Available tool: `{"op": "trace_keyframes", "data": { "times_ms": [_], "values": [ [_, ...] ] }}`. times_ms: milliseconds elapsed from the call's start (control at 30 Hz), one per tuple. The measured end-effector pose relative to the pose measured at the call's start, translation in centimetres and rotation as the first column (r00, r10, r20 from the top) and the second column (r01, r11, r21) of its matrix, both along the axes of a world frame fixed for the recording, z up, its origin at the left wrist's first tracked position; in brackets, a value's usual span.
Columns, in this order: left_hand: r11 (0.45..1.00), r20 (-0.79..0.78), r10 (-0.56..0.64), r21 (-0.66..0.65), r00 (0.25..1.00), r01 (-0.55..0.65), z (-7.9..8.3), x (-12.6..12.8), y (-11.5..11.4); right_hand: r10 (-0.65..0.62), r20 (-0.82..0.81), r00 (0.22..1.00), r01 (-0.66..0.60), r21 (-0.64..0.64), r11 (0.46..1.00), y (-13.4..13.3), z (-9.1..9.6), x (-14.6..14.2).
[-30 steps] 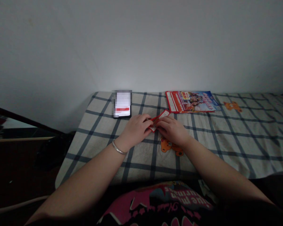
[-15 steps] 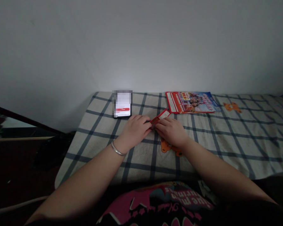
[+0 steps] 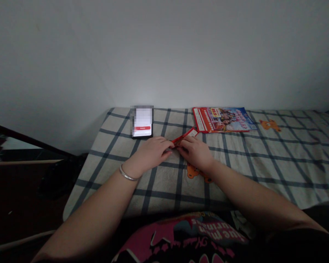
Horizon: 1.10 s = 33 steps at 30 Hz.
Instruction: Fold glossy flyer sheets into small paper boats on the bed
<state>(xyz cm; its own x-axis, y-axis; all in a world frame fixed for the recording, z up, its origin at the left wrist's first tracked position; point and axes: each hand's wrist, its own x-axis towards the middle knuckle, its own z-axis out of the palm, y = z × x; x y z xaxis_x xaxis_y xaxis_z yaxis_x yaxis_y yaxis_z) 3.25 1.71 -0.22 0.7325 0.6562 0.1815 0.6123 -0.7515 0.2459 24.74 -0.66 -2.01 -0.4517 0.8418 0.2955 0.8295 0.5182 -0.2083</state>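
Between my two hands is a narrow strip of folded red paper (image 3: 192, 132), slanting up to the right, with a white patch near its far end. My left hand (image 3: 152, 152), with a silver bangle on the wrist, pinches the strip's near left end. Fingers of my right hand (image 3: 196, 152) are closed on its middle and hide part of it. Just beyond the strip's far end lies a stack of printed flyers (image 3: 222, 119) in red and blue. Beyond my left hand is a phone (image 3: 142, 122) with its screen lit.
A checked cloth (image 3: 115, 153) covers the table, which stands against a pale wall (image 3: 164, 54). Orange bear pictures (image 3: 270, 125) show on the cloth. Left of the table are a dark bar (image 3: 30, 140) and a black bag (image 3: 61, 175) lower down.
My left hand has shifted slightly left and down along the strip. My right hand has moved a little left, still on the paper. Flyers and phone stay put.
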Motion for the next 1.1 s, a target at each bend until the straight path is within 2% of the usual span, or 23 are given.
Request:
{"op": "trace_keyframes", "data": {
  "times_ms": [167,400,667,833,967,1100],
  "values": [
    [1.0,0.004,0.003,0.003,1.0,-0.003,0.0,0.1,0.0,-0.039,-0.015,0.999,0.038,-0.053,0.998,0.0,0.5,-0.4],
    [0.998,-0.028,-0.062,0.032,0.998,0.062,0.0,-0.1,0.2,-0.103,0.013,0.995,0.104,-0.086,0.991,0.2,0.5,-0.7],
    [0.978,-0.163,-0.037,0.195,0.986,0.069,0.2,0.2,-0.6,-0.112,-0.001,0.994,0.111,-0.083,0.99,0.2,0.3,-0.6],
    [0.971,-0.177,-0.022,0.229,0.984,0.062,0.7,0.4,-1.1,0.004,-0.049,0.999,-0.007,-0.047,0.999,-0.4,0.1,0.3],
    [0.971,-0.194,-0.015,0.23,0.981,0.061,1.0,0.4,-1.2,0.122,-0.002,0.993,-0.122,0.023,0.992,-0.9,-0.5,1.4],
    [0.979,-0.199,0.0,0.198,0.98,0.041,0.9,0.5,-1.2,0.165,0.098,0.981,-0.169,0.039,0.985,-1.5,-0.3,1.6]
  ]
}}
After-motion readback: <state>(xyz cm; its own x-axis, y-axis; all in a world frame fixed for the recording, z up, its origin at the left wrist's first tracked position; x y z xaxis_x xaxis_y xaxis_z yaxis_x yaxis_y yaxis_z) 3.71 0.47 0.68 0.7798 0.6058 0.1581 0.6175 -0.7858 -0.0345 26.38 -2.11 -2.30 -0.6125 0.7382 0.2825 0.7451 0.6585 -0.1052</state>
